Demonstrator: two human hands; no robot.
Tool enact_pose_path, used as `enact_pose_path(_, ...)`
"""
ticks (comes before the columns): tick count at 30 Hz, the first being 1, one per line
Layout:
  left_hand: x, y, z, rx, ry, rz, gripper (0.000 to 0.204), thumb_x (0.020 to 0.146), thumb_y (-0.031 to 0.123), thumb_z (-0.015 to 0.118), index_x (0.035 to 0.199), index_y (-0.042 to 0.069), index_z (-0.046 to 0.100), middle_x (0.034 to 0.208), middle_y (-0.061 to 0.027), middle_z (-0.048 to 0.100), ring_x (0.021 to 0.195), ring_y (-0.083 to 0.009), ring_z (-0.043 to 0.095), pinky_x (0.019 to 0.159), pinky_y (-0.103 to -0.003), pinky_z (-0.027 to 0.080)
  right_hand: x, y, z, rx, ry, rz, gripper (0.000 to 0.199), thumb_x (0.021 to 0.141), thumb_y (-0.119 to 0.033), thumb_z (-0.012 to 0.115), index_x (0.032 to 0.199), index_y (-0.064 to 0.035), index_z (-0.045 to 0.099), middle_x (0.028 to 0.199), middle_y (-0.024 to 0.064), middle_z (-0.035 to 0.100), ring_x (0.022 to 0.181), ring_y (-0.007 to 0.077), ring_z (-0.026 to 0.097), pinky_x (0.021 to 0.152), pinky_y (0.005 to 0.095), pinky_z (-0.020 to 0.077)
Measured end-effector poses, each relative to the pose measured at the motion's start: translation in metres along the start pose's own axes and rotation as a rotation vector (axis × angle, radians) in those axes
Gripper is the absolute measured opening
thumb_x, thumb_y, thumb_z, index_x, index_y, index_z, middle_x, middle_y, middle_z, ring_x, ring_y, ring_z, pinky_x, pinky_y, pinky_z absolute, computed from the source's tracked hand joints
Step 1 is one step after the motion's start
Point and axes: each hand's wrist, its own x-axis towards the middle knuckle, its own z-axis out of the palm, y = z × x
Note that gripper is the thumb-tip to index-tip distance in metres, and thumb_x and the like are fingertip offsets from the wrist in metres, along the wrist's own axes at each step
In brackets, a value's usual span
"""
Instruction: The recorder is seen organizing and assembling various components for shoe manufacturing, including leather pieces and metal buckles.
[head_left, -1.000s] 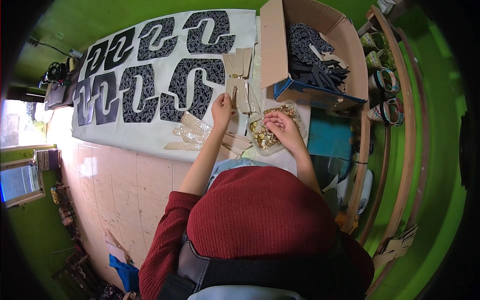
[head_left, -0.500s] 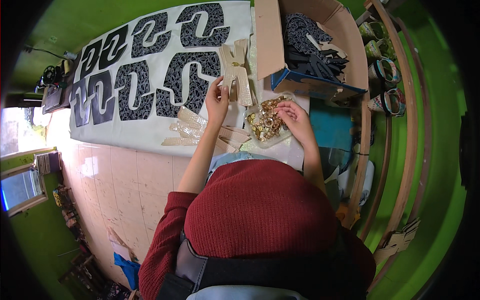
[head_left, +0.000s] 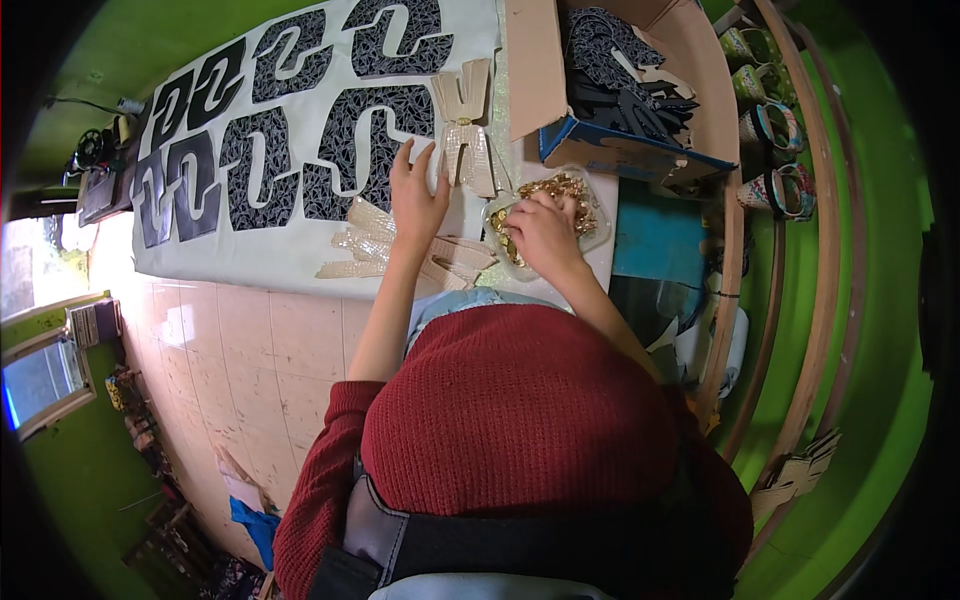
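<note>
My left hand [head_left: 418, 200] hovers over the white-covered table, its fingers spread and holding nothing. Just beyond its fingertips lies a cream, crocodile-textured shoe-upper piece [head_left: 464, 150], its strips gathered at the middle by a small gold ornament [head_left: 463, 121]. My right hand [head_left: 543, 238] reaches into a clear plastic tub [head_left: 600, 238] of gold-coloured metal ornaments [head_left: 565, 186]. Its fingers are bent down among them, and the fingertips are hidden. More cream strap pieces [head_left: 365, 240] lie in a loose pile beside my left wrist.
Black patterned S-shaped cut pieces [head_left: 262, 150] are laid in rows across the table's left part. An open cardboard box [head_left: 690, 100] with dark cut pieces stands behind the tub. On the right, a wooden rack [head_left: 812, 330] carries colourful sandals [head_left: 775, 190].
My right hand has moved left and down into the ornaments, its fingers now bent among them. My left hand has drawn away from the cream piece, and its fingers have spread.
</note>
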Motion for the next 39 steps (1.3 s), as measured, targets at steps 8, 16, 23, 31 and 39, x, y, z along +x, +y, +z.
enact_pose_path(8,-0.040,-0.027,-0.066,-0.079,-0.023,-0.117,0.024,0.074,0.007,0.059,0.098,0.004,0.060,0.106,-0.0142,0.056,0.101,-0.0303,0.050,0.089,-0.038,0.037,0.000,0.010,0.009,-0.171,-0.025,0.051,0.014,0.068,-0.006,0.058,0.077,-0.0119,0.067,0.088,0.0012,0.048,0.095,0.0193,0.042,0.082,0.0419,0.0244)
enact_pose_path(16,-0.068,-0.021,-0.076,0.250,-0.410,-0.184,0.049,0.066,0.005,0.065,0.113,0.018,0.053,0.130,-0.0078,0.040,0.123,-0.0312,0.031,0.093,-0.054,0.027,-0.004,0.013,0.015,-0.128,-0.038,0.038,0.016,0.065,-0.011,0.066,0.081,-0.0126,0.067,0.088,0.0012,0.047,0.094,0.0194,0.041,0.079,0.0408,0.0247)
enact_pose_path(23,-0.060,-0.026,-0.068,0.253,-0.508,-0.271,0.055,0.062,0.006,0.069,0.112,0.022,0.054,0.135,-0.0066,0.035,0.127,-0.0315,0.026,0.095,-0.058,0.021,-0.007,0.016,0.003,0.061,0.118,-0.005,0.016,0.066,-0.017,0.068,0.081,-0.0127,0.065,0.090,-0.0001,0.052,0.095,0.0173,0.045,0.081,0.0379,0.0248)
enact_pose_path(31,-0.057,-0.031,-0.071,0.284,-0.420,-0.169,0.045,0.056,0.016,0.074,0.098,0.019,0.059,0.121,-0.0035,0.049,0.123,-0.0294,0.032,0.094,-0.059,0.020,-0.015,0.019,-0.020,0.333,-0.021,0.111,0.017,0.072,-0.018,0.063,0.088,-0.0106,0.061,0.097,0.0041,0.061,0.096,0.0185,0.052,0.083,0.0364,0.0282)
enact_pose_path(39,-0.036,-0.022,-0.084,0.349,-0.526,-0.022,0.040,0.052,0.020,0.076,0.088,0.014,0.059,0.092,-0.0005,0.057,0.111,-0.0240,0.043,0.095,-0.059,0.015,-0.017,0.025,-0.009,0.042,0.114,0.043,0.016,0.073,-0.012,0.056,0.086,-0.0122,0.065,0.083,-0.0001,0.060,0.085,0.0165,0.052,0.079,0.0362,0.0284)
